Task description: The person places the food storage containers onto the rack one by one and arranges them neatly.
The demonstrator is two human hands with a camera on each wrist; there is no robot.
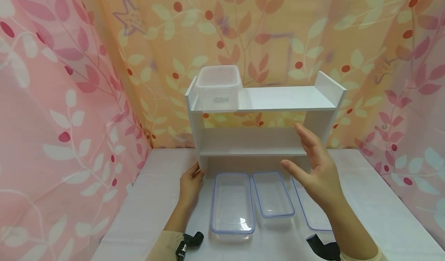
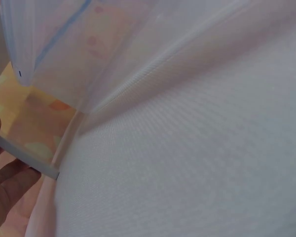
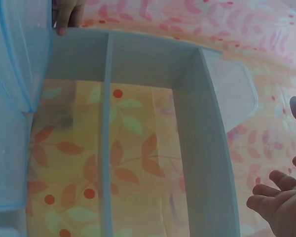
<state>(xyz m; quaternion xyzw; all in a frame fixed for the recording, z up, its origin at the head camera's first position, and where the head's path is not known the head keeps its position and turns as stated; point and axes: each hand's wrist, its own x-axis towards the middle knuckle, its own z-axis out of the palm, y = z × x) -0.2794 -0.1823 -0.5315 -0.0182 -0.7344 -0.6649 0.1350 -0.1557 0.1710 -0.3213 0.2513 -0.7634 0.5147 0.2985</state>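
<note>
A white shelf unit (image 1: pixel 257 152) stands at the back of the table. My left hand (image 1: pixel 191 183) grips the lower front edge of its left side panel (image 2: pixel 27 158), thumb on one face and fingers on the other. My right hand (image 1: pixel 318 168) is in front of the unit's right half, thumb and fingers spread and holding nothing; its fingers also show in the right wrist view. A clear lidded container (image 1: pixel 219 89) sits on the top board at the left. Several blue-rimmed clear containers stand before the unit: a larger one (image 1: pixel 233 203), a smaller one (image 1: pixel 273 195) and another (image 1: pixel 313 210) partly behind my right arm.
White cloth covers the table (image 1: pixel 132 222). Patterned pink curtain (image 1: pixel 69 137) hangs at the left, and yellow-orange curtain (image 1: pixel 222 21) hangs close behind the shelf unit. Another pink curtain stretch (image 1: pixel 410 129) borders the right side.
</note>
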